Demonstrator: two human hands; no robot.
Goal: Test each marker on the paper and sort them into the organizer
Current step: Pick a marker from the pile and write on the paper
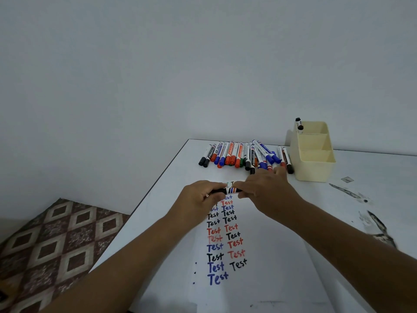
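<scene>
Sheet of paper [259,256] on the white tabletop [372,199], bearing two columns of "Test" in black, red and blue. Above its far end, left hand [198,199] and right hand [266,190] each grip one end of a black marker [228,190], fingers curled round it. Beyond lies a row of markers [243,155]; right of these, a cream organizer [316,168] holding two black-capped markers [299,124] in its far compartment.

marker pile [244,155] touching organizer [314,159], paper [259,256] bare rightward
</scene>
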